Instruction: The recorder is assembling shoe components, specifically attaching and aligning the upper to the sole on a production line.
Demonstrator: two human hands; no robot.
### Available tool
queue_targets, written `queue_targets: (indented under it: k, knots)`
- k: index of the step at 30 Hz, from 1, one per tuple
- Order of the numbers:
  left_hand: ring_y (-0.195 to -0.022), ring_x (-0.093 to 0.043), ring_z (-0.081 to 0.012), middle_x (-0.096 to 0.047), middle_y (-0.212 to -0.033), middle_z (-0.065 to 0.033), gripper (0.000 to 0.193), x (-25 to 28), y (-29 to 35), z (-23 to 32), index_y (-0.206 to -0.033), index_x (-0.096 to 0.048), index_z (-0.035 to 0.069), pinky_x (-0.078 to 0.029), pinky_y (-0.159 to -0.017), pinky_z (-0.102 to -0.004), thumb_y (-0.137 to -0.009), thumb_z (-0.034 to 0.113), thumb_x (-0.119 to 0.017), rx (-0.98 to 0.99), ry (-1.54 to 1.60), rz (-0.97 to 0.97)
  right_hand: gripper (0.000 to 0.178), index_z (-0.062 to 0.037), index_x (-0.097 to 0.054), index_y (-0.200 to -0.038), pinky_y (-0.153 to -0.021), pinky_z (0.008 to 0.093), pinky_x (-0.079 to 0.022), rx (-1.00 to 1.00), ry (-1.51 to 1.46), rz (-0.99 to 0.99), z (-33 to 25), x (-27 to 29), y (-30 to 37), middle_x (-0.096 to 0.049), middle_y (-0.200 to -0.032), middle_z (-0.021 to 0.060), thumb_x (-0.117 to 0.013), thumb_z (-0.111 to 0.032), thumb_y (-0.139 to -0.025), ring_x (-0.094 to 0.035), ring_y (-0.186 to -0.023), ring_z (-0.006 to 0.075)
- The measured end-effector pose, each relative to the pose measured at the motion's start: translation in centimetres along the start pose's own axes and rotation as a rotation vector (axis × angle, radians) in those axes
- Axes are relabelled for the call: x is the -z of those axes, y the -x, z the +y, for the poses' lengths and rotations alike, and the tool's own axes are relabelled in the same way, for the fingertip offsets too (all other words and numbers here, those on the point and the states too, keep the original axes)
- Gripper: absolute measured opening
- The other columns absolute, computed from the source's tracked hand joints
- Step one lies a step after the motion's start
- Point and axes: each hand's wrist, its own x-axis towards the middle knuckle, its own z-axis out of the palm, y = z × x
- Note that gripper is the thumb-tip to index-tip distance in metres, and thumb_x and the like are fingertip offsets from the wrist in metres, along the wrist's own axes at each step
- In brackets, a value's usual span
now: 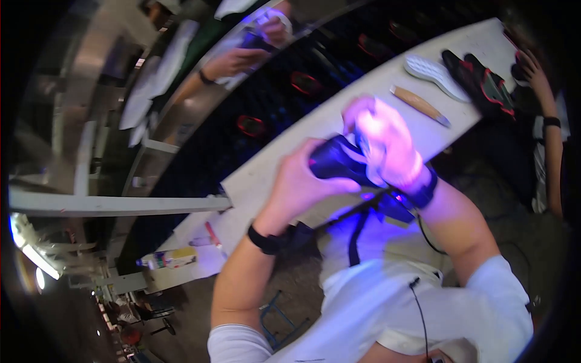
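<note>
My left hand (295, 184) grips a black shoe (334, 160) from its left side, thumb along the near edge and fingers behind. The shoe is held tilted above the pale bench, in front of my chest. My right hand (390, 142) is closed against the shoe's right side, under bright violet light that washes out its fingers. A pale, bluish-white piece (363, 143) shows between this hand and the shoe; glare and blur hide whether it is a cloth or part of the shoe. Both my wrists wear dark bands.
On the bench (254, 166) lie a wooden-handled tool (419, 105), a white sole (434, 77) and black-and-red shoe uppers (481, 81). A bottle (172, 258) lies at the lower left. Dark shoes (250, 125) line the rack beyond. Co-workers' hands (239, 60) show across and at right.
</note>
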Motion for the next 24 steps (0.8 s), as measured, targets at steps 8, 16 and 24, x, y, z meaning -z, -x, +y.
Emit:
queue_targets:
  k: [8,16,24]
  knots:
    - [-0.076,-0.075,-0.0127,-0.077,-0.093,-0.0078,0.055,0.2,-1.8,0.2,-0.114,-0.067,-0.004,-0.061,-0.066,-0.0271,-0.075,0.016,-0.100,0.215,0.164,0.033,0.019,-0.0032,-0.065,-0.107,-0.081,0.0272,-0.047,-0.163,-0.332,-0.262,0.4,-2.2,-4.3,-0.060,-0.095,0.0004,-0.064,-0.022,-0.103,-0.057,-0.089,0.0093]
    - [-0.075,-0.080,-0.0262,-0.079,-0.088,-0.0173,0.066,-1.8,-4.3,2.7,-0.106,-0.070,-0.005,-0.062,-0.067,-0.0360,-0.072,0.044,-0.099,0.017,-0.209,-0.006,0.024,-0.0042,-0.064,-0.107,-0.080,0.0265,-0.047,0.273,0.179,-0.202,0.5,1.0,-3.9,-0.059,-0.096,-0.0003,-0.061,-0.028,-0.105,-0.054,-0.089,0.0086]
    - [-0.053,-0.069,-0.0257,-0.064,-0.065,-0.0064,0.073,-5.9,-1.6,7.0,-0.103,-0.060,0.001,-0.055,-0.050,-0.0374,-0.074,0.061,-0.092,-0.421,-0.778,-0.073,0.065,0.0022,-0.065,-0.133,-0.105,0.0346,-0.042,-0.051,-0.056,-0.227,-2.5,5.4,2.3,-0.061,-0.124,0.0129,-0.057,-0.051,-0.097,-0.057,-0.118,0.0228]
